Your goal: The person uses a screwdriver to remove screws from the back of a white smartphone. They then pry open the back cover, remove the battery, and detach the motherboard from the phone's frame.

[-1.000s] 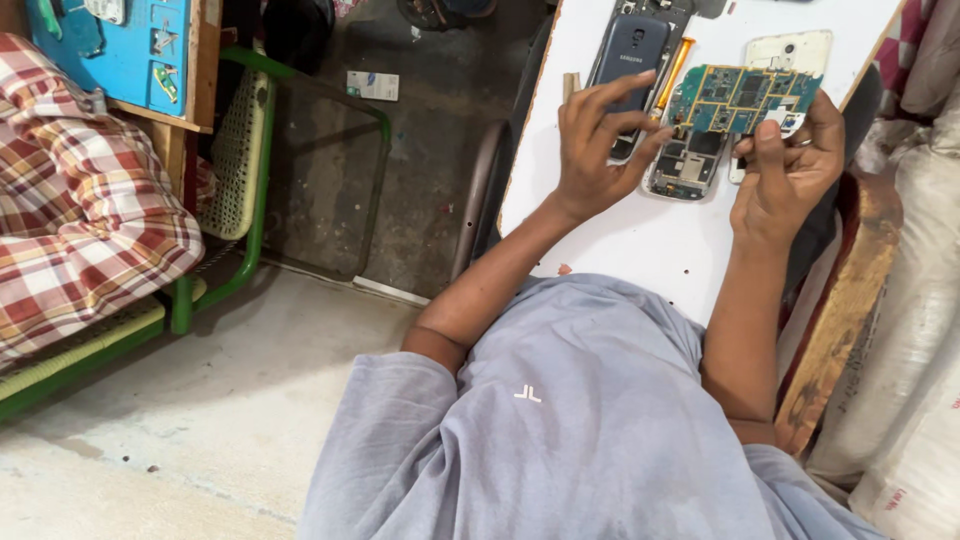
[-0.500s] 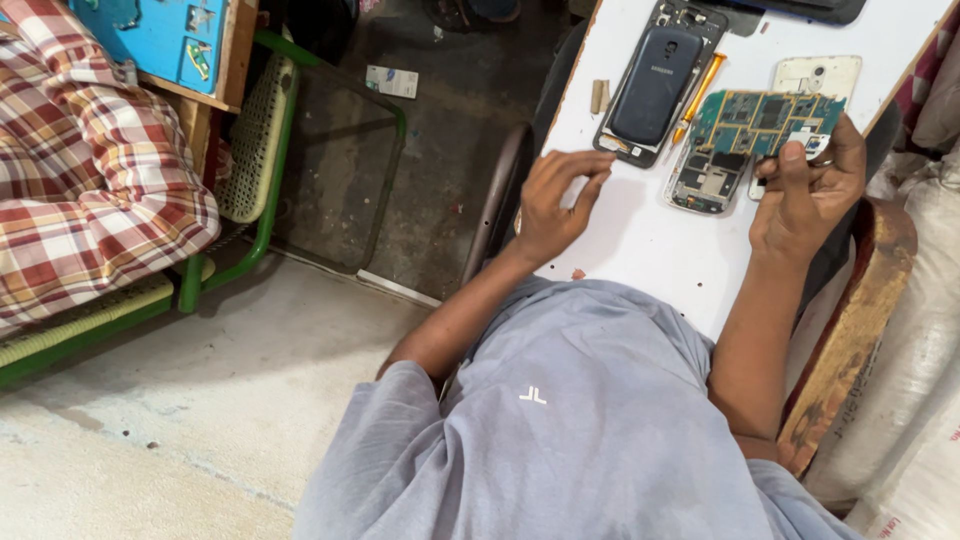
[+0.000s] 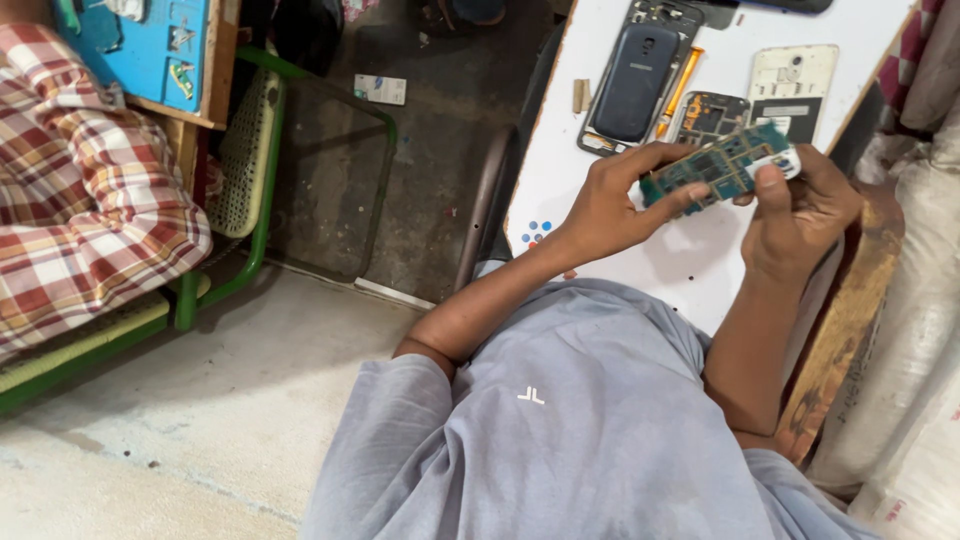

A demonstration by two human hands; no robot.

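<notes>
1. Over the white surface (image 3: pixel 700 270), both hands are up on a green rectangular phone circuit board (image 3: pixel 722 168), held just above the top rather than lying on it.
2. Left hand (image 3: pixel 610 205): its grip is closed on the left end of the board, thumb (image 3: pixel 680 200) pressed along the lower edge and the fingers curled over the top edge. Pretty snug, no gap showing.
3. Right hand (image 3: pixel 800 215): grip also closed, pinching the right end where there's a small white patch, thumb (image 3: pixel 770 190) laid flat on the face of the board. The other fingers are tucked behind, so can't tell exactly how they sit.
4. The board is tilted, right end a bit higher than the left, component side facing up toward the camera.
5. Just behind the board on the surface is a gutted phone frame with orange bits inside (image 3: pixel 712 115), partly hidden by the board.
6. Left of that lies a dark blue phone back cover (image 3: pixel 635 80) resting on another open frame, with a thin orange strip (image 3: pixel 678 90) beside it.
7. Right of the frame lies a white phone back panel (image 3: pixel 795 85), flat.
8. Off to the side: a small tan block (image 3: pixel 580 95) near the surface's left edge, and a red-and-white checked cloth (image 3: pixel 80 200) over a green metal frame (image 3: pixel 265 200) down on the floor side.
</notes>
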